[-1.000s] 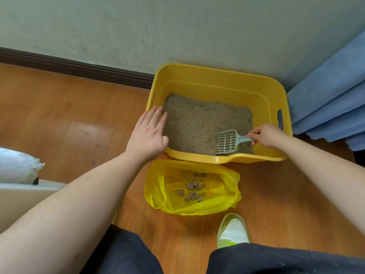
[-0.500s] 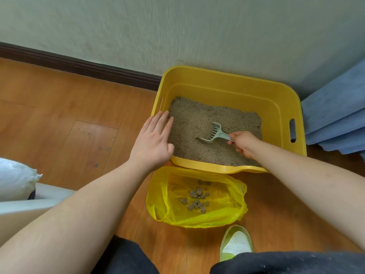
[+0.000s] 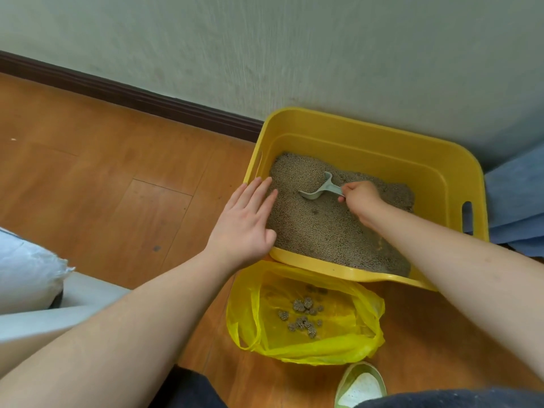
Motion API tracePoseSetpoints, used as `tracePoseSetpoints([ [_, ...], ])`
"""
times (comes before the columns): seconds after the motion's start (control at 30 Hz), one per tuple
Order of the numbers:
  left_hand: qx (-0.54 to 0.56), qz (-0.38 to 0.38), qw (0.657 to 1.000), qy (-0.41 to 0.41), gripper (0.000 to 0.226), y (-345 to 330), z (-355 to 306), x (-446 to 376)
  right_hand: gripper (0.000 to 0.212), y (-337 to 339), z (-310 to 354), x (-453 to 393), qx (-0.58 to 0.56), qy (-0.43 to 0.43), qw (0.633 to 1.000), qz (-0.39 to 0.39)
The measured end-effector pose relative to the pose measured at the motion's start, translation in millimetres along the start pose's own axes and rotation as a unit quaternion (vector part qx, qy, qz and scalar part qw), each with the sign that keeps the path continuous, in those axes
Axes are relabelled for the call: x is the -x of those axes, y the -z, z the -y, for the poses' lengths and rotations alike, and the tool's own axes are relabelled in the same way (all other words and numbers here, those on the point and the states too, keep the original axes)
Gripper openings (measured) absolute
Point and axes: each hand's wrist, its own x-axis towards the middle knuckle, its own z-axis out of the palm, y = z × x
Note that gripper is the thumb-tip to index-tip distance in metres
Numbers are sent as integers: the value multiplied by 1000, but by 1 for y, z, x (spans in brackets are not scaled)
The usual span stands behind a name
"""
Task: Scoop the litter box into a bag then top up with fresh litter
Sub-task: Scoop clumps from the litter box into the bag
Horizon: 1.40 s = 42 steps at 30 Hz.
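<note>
Yellow litter box (image 3: pixel 379 148), one scoop (image 3: pixel 319 189) gripped in right hand (image 3: pixel 360 198), left hand (image 3: pixel 244 228) flat, fingers straight.

Your left hand (image 3: pixel 243 223) lies flat, palm down, fingers straight and together, resting on the near left corner of the box (image 3: pixel 382 142), its forearm stretched forward from lower left. Your right hand (image 3: pixel 360 198) is curled round the scoop (image 3: pixel 319 191) handle, knuckles up, wrist bent down into the box, forearm reaching in from the right.
</note>
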Motion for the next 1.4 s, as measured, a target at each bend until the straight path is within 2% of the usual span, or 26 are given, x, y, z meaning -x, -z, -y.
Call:
tracePoseSetpoints([
  [0.23, 11, 13, 1000, -18, 81, 4, 2, 0, 29, -11, 32, -10, 58, 68, 995, 37],
  [0.4, 14, 15, 1000, -17, 80, 4, 2, 0, 30, -13, 23, -15, 7, 63, 997, 49],
  [0.7, 19, 11, 1000, -16, 78, 2, 2, 1, 26, -20, -8, -18, -41, 147, 988, 13],
  [0.87, 19, 11, 1000, -13, 78, 2, 3, 1, 25, -21, -15, -18, -55, 164, 985, 11],
  [1.03, 19, 9, 1000, -9, 78, 2, 2, 1, 26, -18, -16, -29, -105, 110, 987, 50],
  [1.23, 20, 9, 1000, -7, 78, 3, 1, 1, 30, -10, -12, -34, -177, 40, 970, 163],
  [1.4, 17, 13, 1000, -3, 78, 3, 1, 0, 31, -11, -10, -33, -166, 49, 971, 164],
])
